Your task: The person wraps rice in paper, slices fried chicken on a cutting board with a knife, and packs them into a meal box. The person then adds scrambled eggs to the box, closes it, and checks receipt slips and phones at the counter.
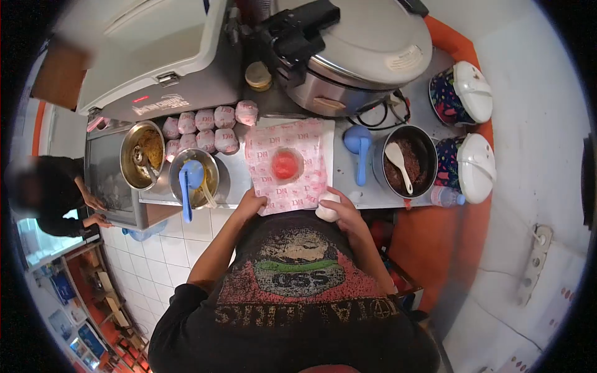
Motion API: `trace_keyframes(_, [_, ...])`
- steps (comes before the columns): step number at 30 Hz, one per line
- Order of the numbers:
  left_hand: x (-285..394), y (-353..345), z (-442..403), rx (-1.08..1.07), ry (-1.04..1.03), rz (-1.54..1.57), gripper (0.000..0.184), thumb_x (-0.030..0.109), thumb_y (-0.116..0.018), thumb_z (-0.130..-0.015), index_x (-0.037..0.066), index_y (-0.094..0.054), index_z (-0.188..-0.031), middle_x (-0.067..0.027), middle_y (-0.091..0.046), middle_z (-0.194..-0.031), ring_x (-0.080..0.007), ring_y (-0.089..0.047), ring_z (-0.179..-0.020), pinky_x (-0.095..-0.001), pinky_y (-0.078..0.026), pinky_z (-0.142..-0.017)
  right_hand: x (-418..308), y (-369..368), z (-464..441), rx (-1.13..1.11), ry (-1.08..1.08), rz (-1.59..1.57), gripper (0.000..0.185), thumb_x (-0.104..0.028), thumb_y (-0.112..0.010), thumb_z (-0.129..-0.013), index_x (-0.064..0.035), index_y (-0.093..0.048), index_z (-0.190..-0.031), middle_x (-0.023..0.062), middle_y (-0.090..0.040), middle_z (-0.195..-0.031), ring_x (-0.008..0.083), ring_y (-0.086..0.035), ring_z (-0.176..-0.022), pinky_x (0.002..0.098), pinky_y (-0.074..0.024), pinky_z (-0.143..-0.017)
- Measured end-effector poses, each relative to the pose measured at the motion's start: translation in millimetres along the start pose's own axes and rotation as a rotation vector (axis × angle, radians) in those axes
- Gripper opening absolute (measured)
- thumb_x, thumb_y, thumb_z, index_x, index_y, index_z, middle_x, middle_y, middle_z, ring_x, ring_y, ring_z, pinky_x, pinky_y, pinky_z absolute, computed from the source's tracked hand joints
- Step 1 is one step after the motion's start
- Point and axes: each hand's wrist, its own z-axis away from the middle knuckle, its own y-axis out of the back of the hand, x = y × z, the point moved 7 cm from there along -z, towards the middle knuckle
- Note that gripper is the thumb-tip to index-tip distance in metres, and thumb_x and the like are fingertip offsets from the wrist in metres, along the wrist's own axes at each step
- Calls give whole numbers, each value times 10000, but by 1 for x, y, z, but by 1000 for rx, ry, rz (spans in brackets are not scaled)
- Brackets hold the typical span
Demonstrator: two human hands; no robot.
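Note:
A sheet of pink-printed wrapping paper lies in front of me on a stack of similar sheets at the counter's edge. In its middle is a round translucent piece with a red centre. My left hand is closed on the paper's near left corner. At the near right corner, my right hand is wrapped round a small white rounded thing, whose kind I cannot make out. The right fingertips are close to the paper; whether they touch it is unclear. Several wrapped round parcels sit in rows beyond my left hand.
Left stand a metal bowl with yellow-brown food and another bowl holding a blue scoop. Right are a second blue scoop and a dark pot with a paddle. A large cooker and cooler stand behind. Another person is far left.

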Motion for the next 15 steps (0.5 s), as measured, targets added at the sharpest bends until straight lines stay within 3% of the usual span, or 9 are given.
trace_keyframes(2, [-1, 12, -14, 69, -215, -188, 496, 69, -577, -791, -27, -522, -1274, -153, -668, -1130, -269, -642, -1042, -375, -489, -922, -4, 4, -6, 70, -14, 121, 677, -75, -734, -820, 42, -386, -1388, 152, -620, -1137, 244, -650, -992, 355, -555, -824])
trace_keyframes(3, [-3, 14, -14, 81, -205, -175, 496, 69, -577, -791, -27, -522, -1274, -153, -668, -1130, -269, -642, -1042, -375, -489, -922, -7, 7, 1, 76, 23, 100, 699, -80, -745, -810, 39, -382, -1395, 155, -620, -1141, 245, -651, -991, 359, -556, -821])
trace_keyframes(5, [16, 30, -19, 364, -254, -345, 522, 62, -564, -803, -20, -482, -1311, -228, -655, -1115, -367, -636, -1061, -427, -487, -925, -18, 11, 13, 67, 75, 95, 685, -75, -716, -837, 9, -359, -1416, 136, -617, -1120, 242, -650, -980, 364, -565, -821])
trace_keyframes(6, [24, 27, -20, 387, -247, -339, 522, 62, -564, -803, -20, -482, -1311, -228, -655, -1115, -367, -636, -1061, -427, -487, -925, -23, 11, 17, 49, 62, 105, 685, -75, -716, -837, 9, -359, -1416, 136, -617, -1120, 242, -650, -980, 364, -565, -821])
trace_keyframes(8, [55, 19, -14, 466, -359, -382, 578, 39, -555, -790, -17, -432, -1353, -292, -628, -1107, -445, -600, -1076, -480, -477, -927, -32, 18, 16, 147, 94, 124, 706, -74, -754, -797, 32, -392, -1394, 173, -618, -1144, 261, -651, -992, 369, -560, -822])
trace_keyframes(10, [58, 13, -30, 481, -496, -538, 619, 29, -541, -784, -21, -391, -1382, -315, -619, -1100, -465, -593, -1057, -516, -466, -915, -34, 21, 7, 149, 88, 156, 694, -67, -756, -794, 31, -404, -1384, 173, -617, -1141, 263, -650, -991, 371, -561, -826])
trace_keyframes(14, [77, 18, -20, 476, -443, -484, 621, 55, -568, -787, -37, -395, -1376, -300, -603, -1084, -442, -598, -1025, -523, -475, -893, -43, 26, -3, 212, 137, 170, 651, -40, -759, -782, 22, -446, -1349, 172, -609, -1140, 275, -646, -998, 389, -571, -829])
trace_keyframes(15, [85, 21, -4, 546, -460, -595, 628, 62, -577, -787, -34, -395, -1381, -286, -588, -1074, -425, -594, -1016, -518, -477, -892, -48, 17, -1, 217, 137, 170, 622, -31, -755, -783, 15, -462, -1330, 166, -602, -1139, 282, -642, -1004, 405, -579, -821])
